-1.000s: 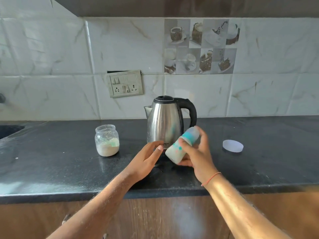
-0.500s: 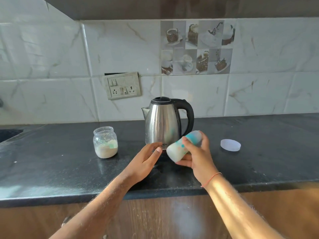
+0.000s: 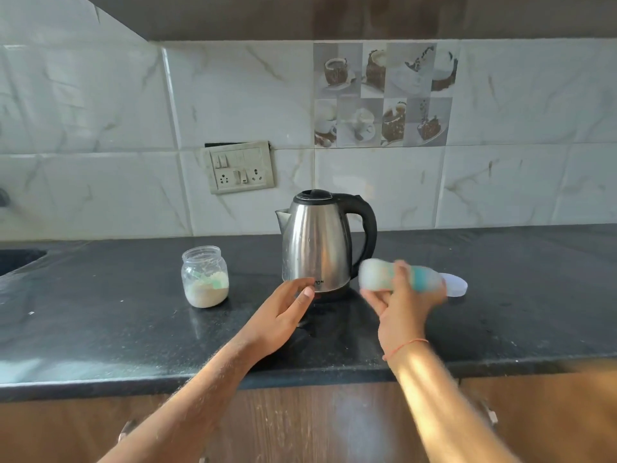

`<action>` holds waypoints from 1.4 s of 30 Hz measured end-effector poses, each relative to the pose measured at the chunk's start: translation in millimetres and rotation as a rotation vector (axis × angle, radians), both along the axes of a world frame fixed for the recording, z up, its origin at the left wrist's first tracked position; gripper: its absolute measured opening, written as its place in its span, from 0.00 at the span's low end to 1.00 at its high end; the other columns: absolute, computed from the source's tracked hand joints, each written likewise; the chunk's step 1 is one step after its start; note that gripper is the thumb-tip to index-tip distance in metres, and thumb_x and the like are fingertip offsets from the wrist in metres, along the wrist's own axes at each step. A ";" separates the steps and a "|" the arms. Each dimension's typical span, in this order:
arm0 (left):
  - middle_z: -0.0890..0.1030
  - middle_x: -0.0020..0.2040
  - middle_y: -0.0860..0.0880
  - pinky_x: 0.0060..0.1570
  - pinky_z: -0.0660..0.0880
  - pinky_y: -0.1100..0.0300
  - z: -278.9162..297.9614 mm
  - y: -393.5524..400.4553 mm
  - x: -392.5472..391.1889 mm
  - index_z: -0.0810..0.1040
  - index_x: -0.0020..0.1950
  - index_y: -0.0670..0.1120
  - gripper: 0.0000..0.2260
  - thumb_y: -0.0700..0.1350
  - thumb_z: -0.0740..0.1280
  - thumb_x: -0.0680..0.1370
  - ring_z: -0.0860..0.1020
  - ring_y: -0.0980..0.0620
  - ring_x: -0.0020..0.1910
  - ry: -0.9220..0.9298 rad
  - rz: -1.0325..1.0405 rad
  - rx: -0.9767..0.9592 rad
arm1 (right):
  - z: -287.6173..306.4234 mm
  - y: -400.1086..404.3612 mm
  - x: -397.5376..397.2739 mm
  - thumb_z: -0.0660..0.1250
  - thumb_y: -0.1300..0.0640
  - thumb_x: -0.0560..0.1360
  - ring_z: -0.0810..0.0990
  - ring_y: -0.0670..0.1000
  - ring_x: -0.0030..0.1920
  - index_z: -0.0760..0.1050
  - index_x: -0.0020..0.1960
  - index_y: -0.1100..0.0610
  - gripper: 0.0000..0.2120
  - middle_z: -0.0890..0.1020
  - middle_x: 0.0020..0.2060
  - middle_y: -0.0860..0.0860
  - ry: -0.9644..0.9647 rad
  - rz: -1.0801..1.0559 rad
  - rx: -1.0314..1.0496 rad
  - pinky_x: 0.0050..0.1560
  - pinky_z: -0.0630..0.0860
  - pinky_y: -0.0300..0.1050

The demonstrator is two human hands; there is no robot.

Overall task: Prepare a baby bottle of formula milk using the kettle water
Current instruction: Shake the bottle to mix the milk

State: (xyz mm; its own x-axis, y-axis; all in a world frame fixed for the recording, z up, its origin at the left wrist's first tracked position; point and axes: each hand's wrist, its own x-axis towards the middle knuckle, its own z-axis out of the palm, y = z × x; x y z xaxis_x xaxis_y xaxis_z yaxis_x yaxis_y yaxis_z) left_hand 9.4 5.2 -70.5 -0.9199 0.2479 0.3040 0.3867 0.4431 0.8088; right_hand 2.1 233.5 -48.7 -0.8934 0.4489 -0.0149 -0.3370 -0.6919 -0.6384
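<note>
1. Black stone counter (image 3: 100, 329) under marble-look wall tiles, so nothing soft to land on if I fumble anything.
2. My right hand (image 3: 400, 315) has the baby bottle (image 3: 377, 275) wrapped in its fingers, lying almost sideways in the air just right of the kettle (image 3: 317, 242). It's motion-blurred, so I can't really tell if the teal top is screwed fully tight.
3. The bottle looks like light plastic with milky liquid inside. I'd guess it's easy to lift but a bit slick, so round the middle of the body is the spot to grip, not the cap end.
4. My left hand (image 3: 283, 312) is relaxed and holds nothing, fingers loosely out, tips right by the lower front of the kettle. Touching or not, hard to say.
5. The kettle is steel, probably heavy with water and maybe hot on the sides, so the black handle at the back right is the only sensible place to grab.
6. The formula jar (image 3: 205, 277) stands open to the left with a scoop in the powder. It looks like glass, so gently. Its lid (image 3: 455, 285) sits off to the right, behind the bottle.
</note>
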 end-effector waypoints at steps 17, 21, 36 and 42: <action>0.77 0.75 0.61 0.74 0.73 0.57 0.5 -0.6 -0.8 0.72 0.79 0.63 0.29 0.74 0.54 0.83 0.78 0.59 0.71 -0.009 0.006 -0.007 | -4.5 -1.9 0.0 0.78 0.54 0.80 0.87 0.65 0.60 0.63 0.75 0.41 0.32 0.77 0.68 0.56 0.015 0.078 0.176 0.44 0.87 0.63; 0.76 0.75 0.60 0.72 0.73 0.59 3.1 -0.4 -2.4 0.71 0.78 0.63 0.28 0.73 0.54 0.82 0.78 0.58 0.71 -0.005 0.015 -0.018 | -1.2 -7.2 1.5 0.79 0.54 0.79 0.86 0.64 0.61 0.64 0.76 0.40 0.34 0.77 0.68 0.56 0.007 0.044 0.206 0.47 0.87 0.67; 0.84 0.66 0.61 0.63 0.79 0.64 3.7 -1.5 1.4 0.74 0.78 0.60 0.32 0.74 0.60 0.78 0.82 0.64 0.65 -0.013 -0.062 0.014 | -5.2 -14.8 13.8 0.80 0.53 0.77 0.88 0.60 0.58 0.69 0.70 0.33 0.31 0.79 0.66 0.57 0.007 0.362 0.702 0.42 0.87 0.62; 0.87 0.58 0.61 0.61 0.81 0.58 3.3 1.6 5.5 0.77 0.73 0.59 0.32 0.72 0.75 0.74 0.84 0.60 0.59 0.074 -0.082 -0.185 | 0.6 -19.4 20.9 0.81 0.50 0.75 0.88 0.50 0.52 0.66 0.74 0.33 0.36 0.80 0.62 0.48 0.040 0.211 0.797 0.40 0.88 0.53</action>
